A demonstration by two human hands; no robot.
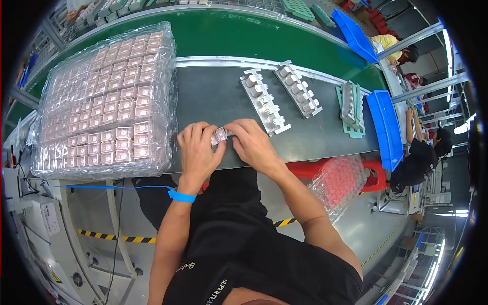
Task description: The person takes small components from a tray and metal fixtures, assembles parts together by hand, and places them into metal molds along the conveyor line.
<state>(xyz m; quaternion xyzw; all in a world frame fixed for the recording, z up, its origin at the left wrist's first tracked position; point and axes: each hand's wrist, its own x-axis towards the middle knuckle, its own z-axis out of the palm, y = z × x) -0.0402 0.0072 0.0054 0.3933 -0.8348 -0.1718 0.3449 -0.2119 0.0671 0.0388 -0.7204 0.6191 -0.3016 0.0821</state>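
While the left hand [199, 147] pinches a small pale piece [219, 135] over the near edge of the surface [211, 94], the right hand [252, 144] curls against its right side, grip unclear, apparently mid-handling that calls for steady control.

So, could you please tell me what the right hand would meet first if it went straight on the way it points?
The right hand would probably meet the small pinkish piece first, with the left hand just beyond it; exact depth and contact there are hard to judge.

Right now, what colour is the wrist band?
The wrist band is blue, shown in the head view.
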